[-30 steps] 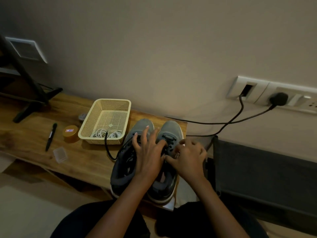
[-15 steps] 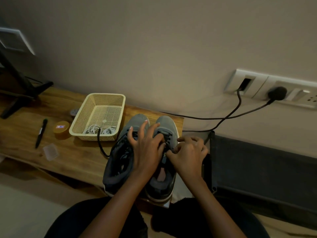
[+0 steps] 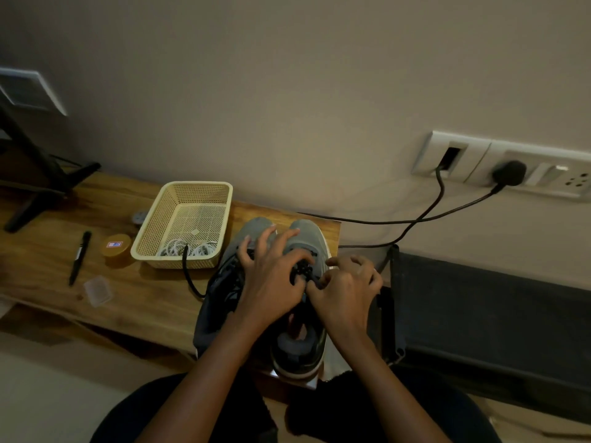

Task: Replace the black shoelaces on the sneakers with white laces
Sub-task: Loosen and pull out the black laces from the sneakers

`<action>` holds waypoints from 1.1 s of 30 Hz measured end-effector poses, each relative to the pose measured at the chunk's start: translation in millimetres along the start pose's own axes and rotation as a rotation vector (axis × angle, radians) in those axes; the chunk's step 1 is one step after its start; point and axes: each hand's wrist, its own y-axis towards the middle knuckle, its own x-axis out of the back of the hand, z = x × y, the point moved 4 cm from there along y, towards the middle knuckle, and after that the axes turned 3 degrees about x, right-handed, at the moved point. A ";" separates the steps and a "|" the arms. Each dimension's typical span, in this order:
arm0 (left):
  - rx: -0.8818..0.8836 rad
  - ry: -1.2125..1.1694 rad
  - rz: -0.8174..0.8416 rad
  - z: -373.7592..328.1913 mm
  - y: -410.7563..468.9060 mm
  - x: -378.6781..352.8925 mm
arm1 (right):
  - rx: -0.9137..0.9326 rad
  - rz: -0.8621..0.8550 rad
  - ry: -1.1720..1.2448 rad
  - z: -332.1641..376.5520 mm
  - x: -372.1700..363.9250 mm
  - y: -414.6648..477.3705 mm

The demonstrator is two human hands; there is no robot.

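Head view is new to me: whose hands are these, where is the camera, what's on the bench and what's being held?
No machine here: a person works with bare hands, and the single camera sits on their head, looking forward and down. That is why the arms come in from the bottom edge. The left hand lies spread over two grey sneakers on a wooden bench, likely steadying them. The right hand has its fingers curled at the black lace of the right-side sneaker and seems to pinch it. Left of the shoes stands a basket holding white laces; a loose lace, black, hangs over its near wall. Further left lie a round tin, a pen and a small clear box. On the wall, cables run to sockets.
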 end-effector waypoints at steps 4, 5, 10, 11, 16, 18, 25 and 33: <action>0.002 0.146 0.042 2.6 -0.4 -7.5 | 0.008 -0.007 0.023 -1.1 -0.6 -0.3; 0.002 0.154 0.062 2.5 0.2 -10.4 | 0.012 -0.011 0.024 -1.3 -0.6 -0.5; -0.001 0.191 -0.043 -1.2 -1.2 -13.2 | 0.002 -0.034 0.002 -0.4 -1.3 -1.1; 0.019 0.172 -0.077 -1.1 -1.4 -11.7 | -0.003 -0.037 0.000 -0.4 -1.6 -1.1; 0.226 -0.049 -0.245 7.4 -1.9 0.5 | -0.008 -0.068 0.003 1.8 -1.9 -3.1; 0.321 -0.137 -0.303 14.6 -1.2 7.2 | -0.010 -0.064 0.010 2.5 -2.0 -3.5; 0.040 -0.079 -0.077 8.9 0.5 4.1 | 0.028 -0.028 0.042 -0.8 -3.2 -3.0; 0.005 0.164 0.012 2.4 -1.7 -14.5 | 0.018 -0.027 0.062 0.1 0.1 -3.1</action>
